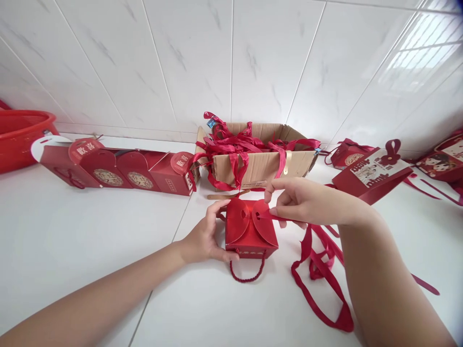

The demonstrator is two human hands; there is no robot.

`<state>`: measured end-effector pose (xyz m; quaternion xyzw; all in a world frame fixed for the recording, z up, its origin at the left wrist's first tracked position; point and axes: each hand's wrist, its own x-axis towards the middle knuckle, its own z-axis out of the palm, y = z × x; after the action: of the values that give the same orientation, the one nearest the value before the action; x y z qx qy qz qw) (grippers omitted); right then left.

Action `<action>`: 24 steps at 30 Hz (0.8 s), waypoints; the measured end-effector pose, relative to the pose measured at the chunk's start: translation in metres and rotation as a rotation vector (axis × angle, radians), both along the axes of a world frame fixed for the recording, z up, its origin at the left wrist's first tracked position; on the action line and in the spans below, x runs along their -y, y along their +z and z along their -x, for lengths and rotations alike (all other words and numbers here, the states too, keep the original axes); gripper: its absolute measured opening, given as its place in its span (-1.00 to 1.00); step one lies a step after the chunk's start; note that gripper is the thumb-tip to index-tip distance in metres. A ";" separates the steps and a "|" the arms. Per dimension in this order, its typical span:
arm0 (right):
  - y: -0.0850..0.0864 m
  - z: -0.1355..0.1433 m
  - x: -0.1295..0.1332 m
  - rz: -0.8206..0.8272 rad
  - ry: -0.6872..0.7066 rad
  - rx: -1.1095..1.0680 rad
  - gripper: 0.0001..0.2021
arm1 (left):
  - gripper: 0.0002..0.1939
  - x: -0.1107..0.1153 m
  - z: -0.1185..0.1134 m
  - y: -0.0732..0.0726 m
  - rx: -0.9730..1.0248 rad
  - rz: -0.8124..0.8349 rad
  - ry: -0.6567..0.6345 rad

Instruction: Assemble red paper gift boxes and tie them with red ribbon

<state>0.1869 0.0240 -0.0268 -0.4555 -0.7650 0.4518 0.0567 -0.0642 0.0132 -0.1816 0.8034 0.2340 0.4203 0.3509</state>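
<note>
A small red gift box (249, 231) stands on the white tiled surface in front of me, its rounded top flaps folded in and a hole in each. A twisted rope handle (249, 280) hangs from its near side. My left hand (213, 236) grips the box's left side, thumb at the lower front edge and fingers at the back corner. Above the box's right side, my right hand (292, 202) pinches the end of a red ribbon (318, 284) close to the right flap's hole. The ribbon's length trails in loops to the right, partly behind my right forearm.
Behind the box, a cardboard carton (253, 168) overflows with red ribbons (249, 142). A thin wooden stick (227, 195) lies before it. Several red gift boxes (119, 168) line the left; others (376, 168) stand right. A red plastic basket (25, 140) sits far left, against the tiled wall (188, 62).
</note>
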 end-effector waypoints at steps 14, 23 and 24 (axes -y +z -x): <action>-0.021 0.016 -0.008 -0.127 -0.014 0.020 -0.72 | 0.06 -0.001 0.001 0.000 -0.018 -0.021 0.001; -0.033 0.011 -0.022 -0.269 0.107 -0.089 -0.70 | 0.04 0.000 0.001 0.001 -0.019 -0.012 -0.013; -0.034 0.010 -0.024 -0.262 0.119 -0.124 -0.69 | 0.05 0.000 0.001 0.000 -0.023 -0.014 -0.007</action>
<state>0.1771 0.0484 -0.0610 -0.3694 -0.8379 0.3780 0.1360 -0.0655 0.0127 -0.1812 0.8115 0.2322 0.4115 0.3440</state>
